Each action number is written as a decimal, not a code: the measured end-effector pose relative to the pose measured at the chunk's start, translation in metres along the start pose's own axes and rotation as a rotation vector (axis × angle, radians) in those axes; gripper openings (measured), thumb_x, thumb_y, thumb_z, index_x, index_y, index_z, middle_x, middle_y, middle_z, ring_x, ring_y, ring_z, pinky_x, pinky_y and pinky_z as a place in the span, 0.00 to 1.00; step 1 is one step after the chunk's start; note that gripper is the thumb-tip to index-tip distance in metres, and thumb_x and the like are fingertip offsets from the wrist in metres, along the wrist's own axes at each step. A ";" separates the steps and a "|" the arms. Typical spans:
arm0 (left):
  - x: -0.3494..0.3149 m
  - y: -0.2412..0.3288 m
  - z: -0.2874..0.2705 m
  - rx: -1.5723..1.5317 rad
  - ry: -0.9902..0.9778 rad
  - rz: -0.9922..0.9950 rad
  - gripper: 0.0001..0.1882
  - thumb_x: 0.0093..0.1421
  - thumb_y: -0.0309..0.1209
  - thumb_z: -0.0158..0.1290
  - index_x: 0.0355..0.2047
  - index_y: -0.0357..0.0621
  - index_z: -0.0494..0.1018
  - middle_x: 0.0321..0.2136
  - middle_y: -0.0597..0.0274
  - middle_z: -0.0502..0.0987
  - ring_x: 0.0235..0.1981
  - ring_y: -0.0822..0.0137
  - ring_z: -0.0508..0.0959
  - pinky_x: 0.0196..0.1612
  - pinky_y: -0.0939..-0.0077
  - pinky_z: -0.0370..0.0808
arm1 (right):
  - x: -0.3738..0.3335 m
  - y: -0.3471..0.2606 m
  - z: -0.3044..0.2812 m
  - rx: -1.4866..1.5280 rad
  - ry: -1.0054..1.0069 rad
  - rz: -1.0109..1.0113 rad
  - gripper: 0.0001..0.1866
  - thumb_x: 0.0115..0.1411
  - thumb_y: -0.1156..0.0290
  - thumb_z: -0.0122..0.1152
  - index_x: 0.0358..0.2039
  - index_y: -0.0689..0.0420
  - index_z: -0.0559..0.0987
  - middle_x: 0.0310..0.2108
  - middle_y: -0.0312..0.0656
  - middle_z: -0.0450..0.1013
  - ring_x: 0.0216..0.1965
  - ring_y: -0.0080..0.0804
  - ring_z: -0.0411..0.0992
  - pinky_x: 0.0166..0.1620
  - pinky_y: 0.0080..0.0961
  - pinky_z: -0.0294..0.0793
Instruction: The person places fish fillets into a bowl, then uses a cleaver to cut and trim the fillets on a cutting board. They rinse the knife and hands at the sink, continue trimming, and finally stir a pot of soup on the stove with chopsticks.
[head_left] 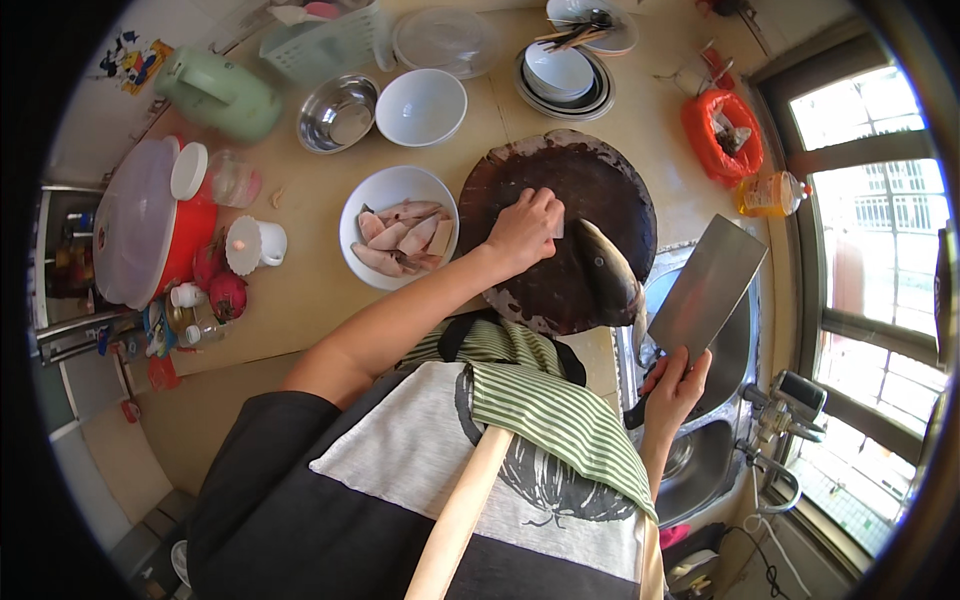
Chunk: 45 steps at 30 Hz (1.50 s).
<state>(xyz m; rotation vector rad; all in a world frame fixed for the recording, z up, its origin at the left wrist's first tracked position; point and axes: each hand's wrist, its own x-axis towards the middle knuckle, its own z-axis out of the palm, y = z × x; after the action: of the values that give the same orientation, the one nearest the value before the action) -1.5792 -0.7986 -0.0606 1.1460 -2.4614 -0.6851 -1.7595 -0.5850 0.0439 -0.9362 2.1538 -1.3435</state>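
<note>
A round dark wooden chopping board [500,185] lies in front of me. On its right side rests a fish [612,268] with a dark back and its head end toward me, its tip reaching past the board's edge. My left hand [528,232] is closed above the board's middle, a small pale piece of fish [558,226] showing at the fingertips. In my right hand [680,385], held off to the right of the board, is a cleaver [708,290] with its broad blade raised. Left of the board stands a white bowl [350,215] of cut fish pieces [405,236].
Behind are a steel bowl [318,115], a white bowl [422,108] and stacked bowls [558,75]. A sink [700,478] with a faucet [775,425] lies right, near an oil bottle [772,195] and red-bagged container [700,140]. A red tub [185,240] stands left.
</note>
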 end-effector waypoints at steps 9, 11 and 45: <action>-0.064 -0.036 -0.066 -0.207 0.353 -0.140 0.22 0.42 0.23 0.62 0.36 0.40 0.64 0.39 0.50 0.66 0.42 0.49 0.70 0.44 0.59 0.70 | -0.016 0.021 -0.026 0.172 0.144 0.175 0.06 0.68 0.74 0.44 0.32 0.58 0.66 0.15 0.31 0.62 0.11 0.15 0.58 0.14 0.17 0.55; -0.086 -0.054 -0.098 -0.063 0.275 -0.400 0.23 0.42 0.25 0.63 0.38 0.39 0.64 0.40 0.49 0.66 0.44 0.49 0.69 0.47 0.58 0.69 | -0.019 0.026 -0.032 0.131 0.160 0.184 0.05 0.68 0.73 0.44 0.33 0.58 0.66 0.15 0.31 0.62 0.11 0.15 0.59 0.14 0.16 0.55; 0.002 0.029 -0.015 -0.167 -0.186 0.604 0.16 0.44 0.22 0.62 0.33 0.42 0.69 0.33 0.57 0.69 0.38 0.54 0.70 0.43 0.64 0.66 | -0.010 0.037 0.005 -0.261 -0.275 -0.086 0.05 0.63 0.76 0.52 0.33 0.61 0.66 0.16 0.51 0.68 0.16 0.49 0.68 0.20 0.34 0.63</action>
<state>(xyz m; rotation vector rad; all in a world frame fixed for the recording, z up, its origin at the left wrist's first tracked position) -1.5913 -0.7881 -0.0314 0.2503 -2.6350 -0.8049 -1.7609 -0.5690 0.0083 -1.2470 2.1234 -0.9183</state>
